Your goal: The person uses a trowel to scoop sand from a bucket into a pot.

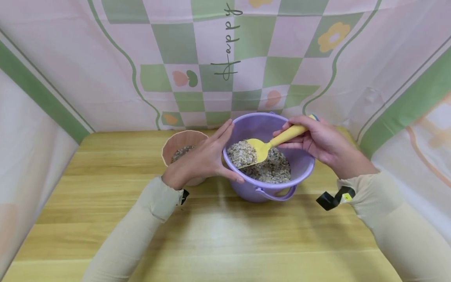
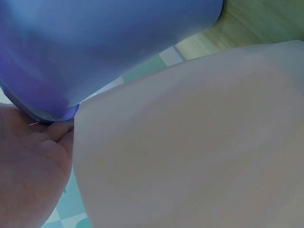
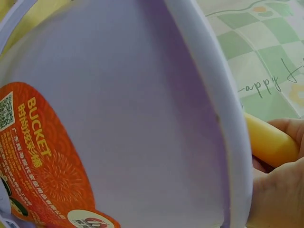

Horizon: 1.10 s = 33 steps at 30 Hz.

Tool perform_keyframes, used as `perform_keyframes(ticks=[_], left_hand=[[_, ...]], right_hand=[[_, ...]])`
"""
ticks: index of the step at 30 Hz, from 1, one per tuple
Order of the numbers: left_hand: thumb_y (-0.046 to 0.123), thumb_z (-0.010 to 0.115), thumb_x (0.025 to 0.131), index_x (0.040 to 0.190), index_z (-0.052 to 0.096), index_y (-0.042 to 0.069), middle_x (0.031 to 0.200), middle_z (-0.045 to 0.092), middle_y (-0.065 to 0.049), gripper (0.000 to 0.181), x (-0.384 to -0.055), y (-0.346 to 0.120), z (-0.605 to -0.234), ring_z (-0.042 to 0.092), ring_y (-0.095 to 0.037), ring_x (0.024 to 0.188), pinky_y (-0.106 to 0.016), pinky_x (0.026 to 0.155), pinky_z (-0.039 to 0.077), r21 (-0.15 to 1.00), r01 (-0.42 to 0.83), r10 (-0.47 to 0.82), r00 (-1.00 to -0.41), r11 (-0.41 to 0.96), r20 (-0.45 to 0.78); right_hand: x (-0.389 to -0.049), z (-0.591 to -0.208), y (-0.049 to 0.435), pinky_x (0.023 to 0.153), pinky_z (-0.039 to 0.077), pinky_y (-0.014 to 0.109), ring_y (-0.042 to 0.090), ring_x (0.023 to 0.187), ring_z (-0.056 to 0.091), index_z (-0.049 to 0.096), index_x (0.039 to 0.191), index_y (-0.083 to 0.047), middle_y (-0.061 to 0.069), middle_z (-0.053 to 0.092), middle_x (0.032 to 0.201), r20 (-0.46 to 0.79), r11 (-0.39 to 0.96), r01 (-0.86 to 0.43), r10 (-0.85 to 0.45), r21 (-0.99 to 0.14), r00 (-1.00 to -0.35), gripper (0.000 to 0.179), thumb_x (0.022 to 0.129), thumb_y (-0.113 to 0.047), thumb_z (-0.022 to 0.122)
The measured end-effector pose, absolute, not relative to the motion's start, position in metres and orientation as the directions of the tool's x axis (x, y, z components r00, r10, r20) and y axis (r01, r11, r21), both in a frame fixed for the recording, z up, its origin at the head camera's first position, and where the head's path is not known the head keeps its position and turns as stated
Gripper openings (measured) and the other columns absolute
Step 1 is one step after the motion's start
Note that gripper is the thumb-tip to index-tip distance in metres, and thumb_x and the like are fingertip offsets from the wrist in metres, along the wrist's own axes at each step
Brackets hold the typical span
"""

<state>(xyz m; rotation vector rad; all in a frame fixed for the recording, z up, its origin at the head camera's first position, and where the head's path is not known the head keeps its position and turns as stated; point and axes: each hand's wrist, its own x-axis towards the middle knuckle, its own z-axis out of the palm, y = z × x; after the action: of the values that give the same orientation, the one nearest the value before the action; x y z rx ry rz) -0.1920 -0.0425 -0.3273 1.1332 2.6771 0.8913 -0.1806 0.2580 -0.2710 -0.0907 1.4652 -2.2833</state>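
A purple bucket (image 1: pixel 248 192) stands on the table with loose gravel (image 1: pixel 276 168) in its bottom. Over it, my right hand (image 1: pixel 322 141) grips the yellow handle of a small shovel (image 1: pixel 261 150). Pale gravel fills the shovel's blade, which tilts down to the left inside the bucket's mouth. My left hand (image 1: pixel 202 158) rests against the bucket's left rim, fingers straight and thumb spread. Behind my left wrist stands a peach-coloured flowerpot (image 1: pixel 169 147), partly hidden, with some gravel inside. In the right wrist view, the bucket's wall (image 3: pixel 137 95) covers the shovel's blade.
The wooden table (image 1: pixel 218 243) runs toward me in front of the bucket. The bucket's handle (image 1: pixel 278 197) hangs on its near side. A checked green and white cloth (image 1: pixel 215 39) rises close behind the bucket and flowerpot.
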Motion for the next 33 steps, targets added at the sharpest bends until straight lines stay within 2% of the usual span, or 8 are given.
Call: perform_keyframes(ticks=[8, 14, 33], left_hand=[[0.076, 0.079, 0.061, 0.16, -0.003, 0.012, 0.165, -0.013, 0.003, 0.143, -0.192, -0.041, -0.328, 0.026, -0.033, 0.146, -0.043, 0.112, 0.035, 0.555, 0.625, 0.685, -0.717, 0.549, 0.129], [0.076, 0.079, 0.06, 0.16, -0.003, 0.014, 0.165, -0.012, 0.004, 0.144, -0.192, -0.041, -0.327, 0.026, -0.033, 0.146, -0.043, 0.113, 0.035, 0.56, 0.622, 0.681, -0.72, 0.548, 0.134], [0.075, 0.08, 0.061, 0.16, -0.005, 0.015, 0.165, -0.013, 0.005, 0.143, -0.192, -0.041, -0.328, 0.026, -0.033, 0.146, -0.042, 0.112, 0.035, 0.569, 0.615, 0.677, -0.724, 0.547, 0.132]], right_hand=[[-0.179, -0.268, 0.264, 0.093, 0.047, 0.052, 0.04, 0.103, 0.068, 0.067, 0.091, 0.01, 0.031, 0.07, 0.098, -0.168, -0.38, 0.319, -0.381, -0.868, -0.909, 0.03, 0.105, -0.007, 0.047], [-0.18, -0.267, 0.27, 0.092, 0.048, 0.051, 0.04, 0.103, 0.068, 0.067, 0.089, 0.011, 0.033, 0.069, 0.101, -0.143, -0.399, 0.311, -0.396, -0.863, -0.907, 0.033, 0.106, -0.006, 0.044], [-0.179, -0.264, 0.284, 0.088, 0.051, 0.053, 0.044, 0.103, 0.067, 0.066, 0.093, 0.015, 0.034, 0.067, 0.1, -0.14, -0.507, 0.314, -0.352, -0.803, -0.926, 0.03, 0.105, -0.005, 0.047]])
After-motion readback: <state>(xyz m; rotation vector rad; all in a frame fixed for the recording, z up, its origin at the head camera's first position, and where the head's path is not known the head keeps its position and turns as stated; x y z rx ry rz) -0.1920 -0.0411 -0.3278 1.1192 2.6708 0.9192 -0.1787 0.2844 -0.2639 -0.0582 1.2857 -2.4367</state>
